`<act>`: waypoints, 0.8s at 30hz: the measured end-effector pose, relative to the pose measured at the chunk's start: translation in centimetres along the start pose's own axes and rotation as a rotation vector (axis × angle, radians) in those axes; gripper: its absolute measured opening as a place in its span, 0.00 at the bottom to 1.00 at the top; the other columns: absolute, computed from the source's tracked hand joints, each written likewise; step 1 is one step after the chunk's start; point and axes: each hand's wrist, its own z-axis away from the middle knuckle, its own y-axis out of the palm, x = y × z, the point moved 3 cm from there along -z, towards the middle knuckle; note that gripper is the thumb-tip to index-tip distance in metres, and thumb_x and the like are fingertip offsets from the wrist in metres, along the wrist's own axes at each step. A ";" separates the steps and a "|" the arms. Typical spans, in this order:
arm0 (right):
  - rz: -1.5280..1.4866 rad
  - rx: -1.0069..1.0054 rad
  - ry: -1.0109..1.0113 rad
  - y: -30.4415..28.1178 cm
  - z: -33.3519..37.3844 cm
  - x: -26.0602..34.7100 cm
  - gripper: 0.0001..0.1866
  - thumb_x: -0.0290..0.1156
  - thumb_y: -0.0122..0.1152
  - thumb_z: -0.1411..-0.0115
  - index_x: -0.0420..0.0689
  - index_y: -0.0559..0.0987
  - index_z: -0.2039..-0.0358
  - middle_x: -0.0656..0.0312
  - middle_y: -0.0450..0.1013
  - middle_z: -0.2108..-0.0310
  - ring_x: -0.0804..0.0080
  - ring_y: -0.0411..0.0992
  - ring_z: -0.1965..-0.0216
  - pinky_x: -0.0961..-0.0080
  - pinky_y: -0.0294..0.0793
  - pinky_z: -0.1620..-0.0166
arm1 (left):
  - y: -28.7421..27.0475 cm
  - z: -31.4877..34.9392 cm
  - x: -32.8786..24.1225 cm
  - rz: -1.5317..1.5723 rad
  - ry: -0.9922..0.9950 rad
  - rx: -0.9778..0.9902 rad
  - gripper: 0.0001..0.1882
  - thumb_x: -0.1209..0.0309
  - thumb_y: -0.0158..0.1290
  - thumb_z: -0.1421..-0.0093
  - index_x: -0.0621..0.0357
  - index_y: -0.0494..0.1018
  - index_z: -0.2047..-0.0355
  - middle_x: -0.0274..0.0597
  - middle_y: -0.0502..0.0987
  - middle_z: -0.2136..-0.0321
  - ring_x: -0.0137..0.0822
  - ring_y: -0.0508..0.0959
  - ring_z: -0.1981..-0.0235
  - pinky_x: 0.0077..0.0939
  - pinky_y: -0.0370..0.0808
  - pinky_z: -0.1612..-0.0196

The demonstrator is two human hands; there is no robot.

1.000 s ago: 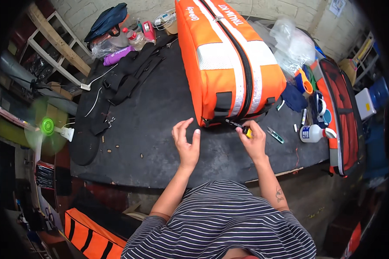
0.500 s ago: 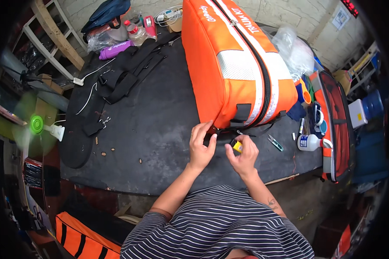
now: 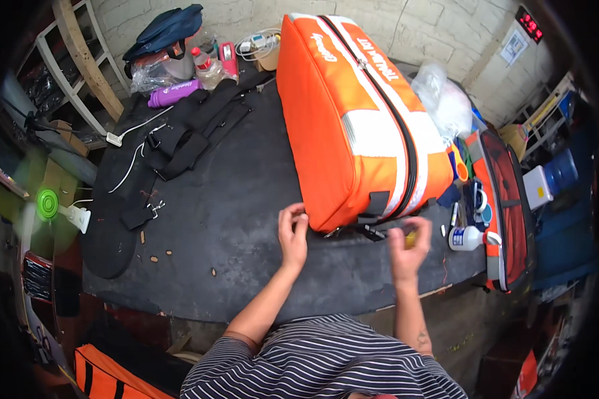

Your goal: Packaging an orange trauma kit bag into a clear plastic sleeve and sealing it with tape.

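Note:
A large orange bag [image 3: 323, 146] with white reflective bands and a black zipper along its top stands on the black table. My left hand [image 3: 293, 239] is at its near left bottom corner, fingers bent and thumb apart, fingertips against or very near the fabric. To the right, my raised right hand [image 3: 406, 256] has its fingers curled round a small yellow object [image 3: 410, 238], lighter-like in shape and mostly hidden. Black straps with a buckle [image 3: 371, 233] hang at the bag's near bottom edge, between my hands.
On the right are a white spray bottle [image 3: 466, 238] and an open orange-and-black case [image 3: 506, 193]. Black webbing straps [image 3: 180, 149], a purple bottle [image 3: 174, 94] and white cable [image 3: 128, 171] lie at left. A green fan [image 3: 47, 204] spins beyond the table's left edge.
My right hand has moved right, away from the bag's corner, keeping the small yellow object and now covering the thread snips. My left hand stays by the corner. The whole view has shifted slightly.

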 end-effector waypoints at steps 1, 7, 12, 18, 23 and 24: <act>0.005 -0.059 -0.082 -1.1 -1.9 0.3 0.13 0.25 0.64 0.51 0.39 0.70 0.67 0.61 0.65 0.68 0.71 0.63 0.67 0.76 0.66 0.61 | -0.9 -1.9 2.9 -0.003 -0.001 -0.062 0.15 0.74 0.50 0.42 0.63 0.69 0.55 0.40 0.70 0.61 0.31 0.71 0.60 0.24 0.68 0.55; 0.234 -0.058 -0.058 -2.9 -14.2 -0.3 0.20 0.36 0.64 0.45 0.35 0.73 0.58 0.51 0.73 0.62 0.61 0.72 0.60 0.70 0.69 0.55 | 0.4 -8.6 9.2 0.221 -0.744 0.162 0.23 0.62 0.42 0.36 0.60 0.59 0.43 0.47 0.74 0.59 0.39 0.76 0.62 0.33 0.72 0.60; 0.567 0.127 0.256 -4.0 -16.8 -3.7 0.25 0.47 0.58 0.42 0.34 0.76 0.58 0.48 0.76 0.68 0.62 0.76 0.66 0.72 0.71 0.61 | 1.2 -9.5 8.5 0.292 -0.810 0.249 0.22 0.55 0.40 0.34 0.60 0.67 0.51 0.47 0.75 0.59 0.42 0.77 0.62 0.38 0.74 0.58; -0.435 0.028 0.352 -5.9 -15.4 -12.9 0.18 0.42 0.51 0.35 0.38 0.76 0.58 0.64 0.75 0.66 0.80 0.72 0.68 0.82 0.71 0.66 | 3.0 -10.6 3.1 0.171 -0.208 -0.012 0.11 0.67 0.57 0.42 0.61 0.72 0.75 0.29 0.70 0.82 0.20 0.66 0.80 0.21 0.65 0.77; -0.618 0.250 0.825 -5.9 -6.6 -20.4 0.09 0.33 0.51 0.39 0.46 0.71 0.76 0.71 0.60 0.90 0.81 0.56 0.91 0.82 0.54 0.88 | 4.4 -11.7 -14.7 -0.520 0.310 0.050 0.14 0.63 0.53 0.41 0.63 0.72 0.73 0.45 0.73 0.79 0.42 0.74 0.79 0.34 0.70 0.73; -0.314 0.104 0.777 -6.7 -6.3 -21.3 0.07 0.34 0.53 0.39 0.45 0.72 0.72 0.70 0.61 0.88 0.82 0.57 0.91 0.82 0.54 0.87 | 5.2 -10.9 -17.2 -0.577 0.300 0.122 0.14 0.63 0.52 0.40 0.63 0.73 0.70 0.46 0.73 0.78 0.44 0.75 0.76 0.36 0.70 0.71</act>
